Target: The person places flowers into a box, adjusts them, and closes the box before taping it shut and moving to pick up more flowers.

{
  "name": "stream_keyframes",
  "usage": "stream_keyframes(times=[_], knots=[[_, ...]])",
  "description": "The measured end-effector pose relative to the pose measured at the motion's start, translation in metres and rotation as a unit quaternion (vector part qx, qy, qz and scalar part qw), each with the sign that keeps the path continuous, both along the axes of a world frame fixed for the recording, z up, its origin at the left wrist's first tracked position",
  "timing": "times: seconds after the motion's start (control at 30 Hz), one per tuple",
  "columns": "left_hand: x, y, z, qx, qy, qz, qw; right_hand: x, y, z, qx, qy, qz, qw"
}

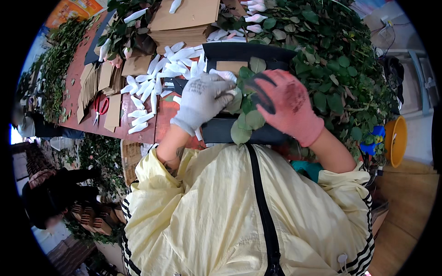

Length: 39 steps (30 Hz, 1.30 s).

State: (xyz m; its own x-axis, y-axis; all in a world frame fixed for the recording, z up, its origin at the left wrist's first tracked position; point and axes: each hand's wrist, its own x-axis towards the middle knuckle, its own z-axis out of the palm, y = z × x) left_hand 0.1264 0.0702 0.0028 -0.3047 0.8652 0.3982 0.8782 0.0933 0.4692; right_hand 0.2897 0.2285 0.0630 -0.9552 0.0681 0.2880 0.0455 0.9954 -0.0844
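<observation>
My left hand (205, 96), in a pale grey glove, is closed, with its fingertips at a rose in a white net sleeve (224, 75) over the black holder (271, 56). My right hand (287, 103), in a red glove with dark fingers, curls around the leafy rose stem (246, 99) just to the right; its fingertips are partly hidden and slightly blurred. Green leaves hang below both hands. A piece of brown cardboard (231, 67) lies in the holder behind them. Loose white net sleeves (172, 69) are heaped left of my left hand.
Stacked cardboard sheets (184, 34) stand at the back. Red-handled scissors (101, 106) lie on the red table (73, 102) at left. A pile of leafy rose stems (331, 69) covers the right side. A yellow bucket (396, 140) stands at far right; another person (50, 193) is at lower left.
</observation>
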Motion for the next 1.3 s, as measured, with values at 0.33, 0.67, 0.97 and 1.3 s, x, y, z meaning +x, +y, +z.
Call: stream_keyframes(times=[0.33,0.67,0.97,1.3], knots=[[-0.034,0.012,0.016,-0.187,-0.066,-0.108,0.974,-0.008,-0.023,-0.015,0.081,-0.156,0.056,0.983],[-0.054,0.018,0.001,-0.175,-0.093,-0.206,0.958,-0.005,0.013,-0.027,-0.046,-0.049,0.114,0.991],[-0.043,-0.005,-0.019,-0.168,-0.098,-0.131,0.972,0.029,0.018,-0.041,0.019,-0.031,0.010,0.999],[-0.039,-0.006,0.002,-0.061,-0.008,-0.040,0.997,0.039,0.036,-0.023,0.039,-0.107,0.032,0.993]])
